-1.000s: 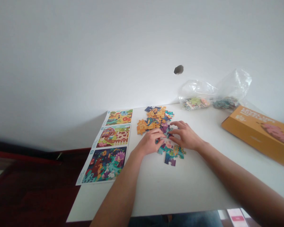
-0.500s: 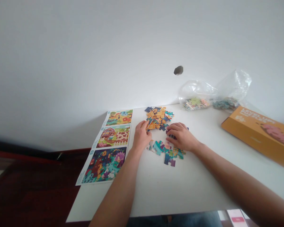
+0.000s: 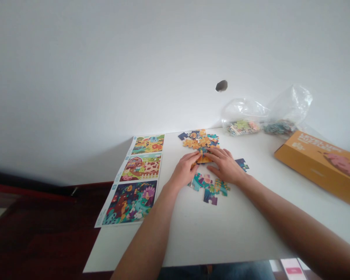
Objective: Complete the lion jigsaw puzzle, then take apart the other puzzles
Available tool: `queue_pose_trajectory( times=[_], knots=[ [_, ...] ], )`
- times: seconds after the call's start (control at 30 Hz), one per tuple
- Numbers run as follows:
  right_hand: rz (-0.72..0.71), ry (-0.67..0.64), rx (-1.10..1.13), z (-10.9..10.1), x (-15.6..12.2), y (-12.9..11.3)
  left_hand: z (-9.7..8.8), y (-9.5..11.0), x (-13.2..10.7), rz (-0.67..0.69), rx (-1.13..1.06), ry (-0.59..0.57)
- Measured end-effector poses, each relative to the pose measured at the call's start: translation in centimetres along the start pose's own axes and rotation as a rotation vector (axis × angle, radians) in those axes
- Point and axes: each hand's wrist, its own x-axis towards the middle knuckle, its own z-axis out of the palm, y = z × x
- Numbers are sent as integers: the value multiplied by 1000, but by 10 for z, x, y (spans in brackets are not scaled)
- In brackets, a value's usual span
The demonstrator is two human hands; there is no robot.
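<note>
A heap of loose jigsaw pieces [image 3: 200,140], mostly orange and blue, lies at the back middle of the white table [image 3: 221,229]. My left hand [image 3: 185,171] and my right hand [image 3: 226,166] rest side by side at the near edge of the heap, fingers stretched flat onto the pieces and almost touching. Just below my hands sits a small joined cluster of teal and purple pieces [image 3: 210,186]. One dark blue piece [image 3: 242,164] lies alone to the right of my right hand.
A printed sheet with three pictures [image 3: 135,179] lies along the table's left edge. Two clear plastic bags of pieces [image 3: 258,116] stand at the back right against the wall. An orange box [image 3: 323,165] lies at the right.
My left hand has moved right and forward onto the heap beside my right hand. The heap has been pushed tighter and farther back. A dark blue piece now shows to the right.
</note>
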Motion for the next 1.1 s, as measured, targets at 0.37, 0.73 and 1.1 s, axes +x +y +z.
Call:
queue_pose_trajectory(
  times=[0.37,0.73,1.1],
  knots=[
    [41,114,15,-1,1,14,-7,4,3,-261,-189,223],
    [109,190,97,-4,-1,19,-8,-18,8,-535,-482,384],
    [105,210,108,0,-2,23,-15,-12,10,-649,-737,331]
  ],
)
